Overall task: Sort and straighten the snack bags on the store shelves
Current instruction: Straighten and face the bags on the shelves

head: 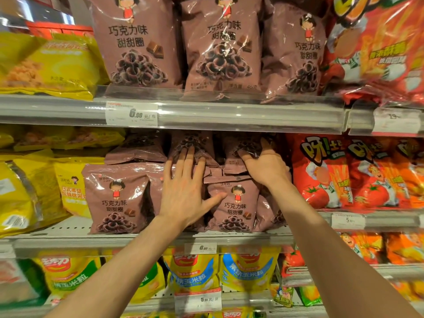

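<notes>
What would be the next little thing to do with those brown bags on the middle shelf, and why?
Probably push the loose brown bags lying on top back and level. The left hand lies flat with straight fingers on the upright front bags, while the right hand curls over a tilted bag in the pile behind them, which looks untidy.

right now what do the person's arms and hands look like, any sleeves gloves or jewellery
Both forearms are bare as far as the frame shows, no sleeves in view. The left hand and right hand wear no gloves, and no rings, watch or bracelets are visible.
</notes>
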Tool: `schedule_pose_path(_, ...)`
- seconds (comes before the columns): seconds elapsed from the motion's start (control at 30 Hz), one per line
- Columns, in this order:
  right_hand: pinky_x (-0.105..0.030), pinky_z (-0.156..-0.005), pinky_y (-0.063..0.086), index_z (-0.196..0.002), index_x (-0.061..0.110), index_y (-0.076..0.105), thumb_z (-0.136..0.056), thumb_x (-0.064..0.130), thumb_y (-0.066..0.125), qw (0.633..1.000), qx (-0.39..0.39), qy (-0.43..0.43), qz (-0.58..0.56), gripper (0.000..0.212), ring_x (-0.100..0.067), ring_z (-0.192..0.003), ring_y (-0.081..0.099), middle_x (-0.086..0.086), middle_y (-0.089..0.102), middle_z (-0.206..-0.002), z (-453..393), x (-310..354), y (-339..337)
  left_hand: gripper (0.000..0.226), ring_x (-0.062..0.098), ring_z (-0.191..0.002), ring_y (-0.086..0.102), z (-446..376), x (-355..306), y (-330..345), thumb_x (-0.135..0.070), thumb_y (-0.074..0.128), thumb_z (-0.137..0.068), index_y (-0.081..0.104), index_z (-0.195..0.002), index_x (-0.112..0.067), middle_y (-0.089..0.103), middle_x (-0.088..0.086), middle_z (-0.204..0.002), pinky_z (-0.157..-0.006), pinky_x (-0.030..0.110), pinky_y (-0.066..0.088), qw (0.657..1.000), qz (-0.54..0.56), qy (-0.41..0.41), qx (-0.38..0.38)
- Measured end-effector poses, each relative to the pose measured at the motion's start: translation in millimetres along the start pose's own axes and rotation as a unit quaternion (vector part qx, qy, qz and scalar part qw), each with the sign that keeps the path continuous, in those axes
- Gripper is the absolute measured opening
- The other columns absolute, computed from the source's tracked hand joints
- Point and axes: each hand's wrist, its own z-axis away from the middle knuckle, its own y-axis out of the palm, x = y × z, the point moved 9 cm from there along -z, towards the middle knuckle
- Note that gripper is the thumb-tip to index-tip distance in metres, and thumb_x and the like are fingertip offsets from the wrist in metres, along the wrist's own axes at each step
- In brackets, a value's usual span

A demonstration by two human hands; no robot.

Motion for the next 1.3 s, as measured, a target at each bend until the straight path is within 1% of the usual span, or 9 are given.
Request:
schedule_pose_path(0.1,-0.048,-0.112,0.040,-0.151,0.016,0.044,-0.095,0.053,0.063,0.994,-0.049,0.016,-0.100,0.070,-0.038,-0.131,0.054,-0.016,0.062,-0.138,5,-8,-6,0.100,0.034,-0.145,0.039,1,0,-1,-0.089,0.032,-0.085,0.046,-0.149,-0.013,0.042,0.019,-0.156,-0.123,0.059,0.021,1.000,0.002,0.002,-0.002)
schedule_pose_path(0.27,-0.050,-0.106,0.047,-0.148,0.019,0.048,-0.091,0.049,0.066,0.970,-0.147,-0.008,-0.193,0.066,-0.036,-0.120,0.062,-0.013,0.070,-0.123,19,-14,-8,0.099,0.034,-0.145,0.040,2,0,-2,-0.089,0.032,-0.086,0.047,-0.148,-0.014,0.043,0.018,-0.155,-0.124,0.059,0.020,1.000,0.002,0.002,-0.007)
schedule_pose_path(0.37,-0.050,-0.122,0.022,-0.152,0.010,0.039,-0.100,0.044,0.056,0.988,-0.121,-0.022,-0.097,0.065,-0.036,-0.136,0.048,-0.018,0.061,-0.137,10,5,-1,0.099,0.034,-0.145,0.040,2,1,-2,-0.088,0.033,-0.086,0.048,-0.148,-0.013,0.044,0.018,-0.155,-0.124,0.059,0.020,1.000,0.005,0.002,-0.006)
schedule_pose_path(0.47,-0.057,-0.125,0.002,-0.163,0.013,0.004,-0.106,0.053,0.035,0.999,-0.027,-0.003,0.032,0.076,-0.030,-0.155,0.018,-0.009,0.019,-0.170,0,12,17,0.099,0.035,-0.145,0.039,2,1,-2,-0.088,0.034,-0.085,0.048,-0.148,-0.013,0.043,0.019,-0.156,-0.124,0.059,0.020,1.000,0.002,0.004,-0.007)
schedule_pose_path(0.53,-0.060,-0.125,-0.001,-0.163,0.014,-0.007,-0.105,0.057,0.028,0.998,-0.001,-0.001,0.059,0.080,-0.028,-0.158,0.007,-0.007,0.001,-0.173,-3,8,23,0.099,0.035,-0.145,0.039,1,1,-1,-0.088,0.033,-0.086,0.047,-0.148,-0.013,0.043,0.018,-0.156,-0.124,0.059,0.019,1.000,0.000,0.006,-0.005)
schedule_pose_path(0.6,-0.058,-0.125,-0.002,-0.163,0.011,-0.003,-0.105,0.058,0.026,0.997,-0.015,-0.028,0.067,0.080,-0.028,-0.158,0.005,-0.011,0.000,-0.172,4,6,18,0.100,0.034,-0.146,0.038,0,1,0,-0.089,0.032,-0.086,0.046,-0.150,-0.014,0.042,0.018,-0.157,-0.125,0.059,0.018,1.000,-0.001,0.006,-0.003)
schedule_pose_path(0.77,-0.053,-0.127,0.008,-0.156,0.015,0.035,-0.106,0.054,0.023,0.966,-0.118,-0.209,0.096,0.065,-0.029,-0.154,0.022,-0.013,0.032,-0.164,59,12,9,0.101,0.034,-0.144,0.040,-1,2,4,-0.089,0.027,-0.086,0.043,-0.152,-0.014,0.043,0.018,-0.156,-0.123,0.058,0.020,1.000,0.003,0.004,0.007)
schedule_pose_path(0.97,-0.061,-0.125,0.009,-0.161,0.022,0.029,-0.103,0.063,0.015,0.948,-0.086,-0.248,0.182,0.072,-0.030,-0.158,0.014,-0.009,0.019,-0.170,75,6,63,0.077,0.034,-0.144,0.039,3,9,-2,-0.067,0.037,-0.100,0.038,-0.156,-0.013,0.041,0.017,-0.157,-0.124,0.048,0.021,0.996,0.059,0.069,-0.002)
schedule_pose_path(1.3,-0.045,-0.123,-0.014,-0.164,0.026,0.001,-0.103,0.064,0.011,0.965,-0.050,-0.218,0.136,0.073,-0.021,-0.157,-0.017,0.000,-0.017,-0.171,59,8,71,0.066,0.031,-0.142,0.044,11,29,4,-0.053,0.036,-0.104,0.040,-0.157,-0.015,0.049,0.013,-0.153,-0.123,0.046,0.025,0.996,-0.008,0.077,-0.039)
